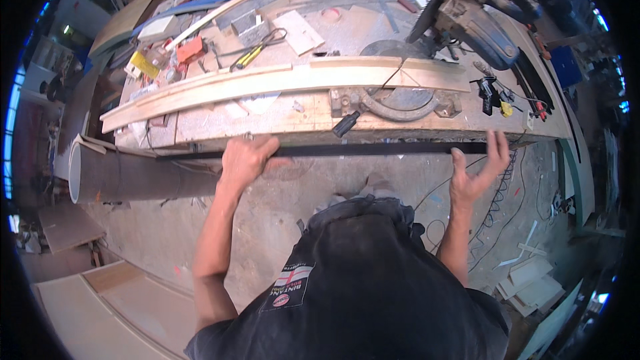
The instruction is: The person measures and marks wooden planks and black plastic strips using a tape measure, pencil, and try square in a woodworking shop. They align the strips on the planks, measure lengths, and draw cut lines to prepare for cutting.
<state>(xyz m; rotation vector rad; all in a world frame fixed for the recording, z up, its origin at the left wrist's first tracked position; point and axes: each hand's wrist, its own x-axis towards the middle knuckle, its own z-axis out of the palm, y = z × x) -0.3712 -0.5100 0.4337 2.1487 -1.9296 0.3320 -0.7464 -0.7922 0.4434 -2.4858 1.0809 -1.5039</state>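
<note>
Over at the bench, the long black strip runs left to right along the front edge, left hand curled round it, right hand at its right end with thumb and fingers spread.

We lose part of the dark strip behind the left hand, and more behind the right hand. The lower edge crops the black shirt; we cannot make out its smallest print.
</note>
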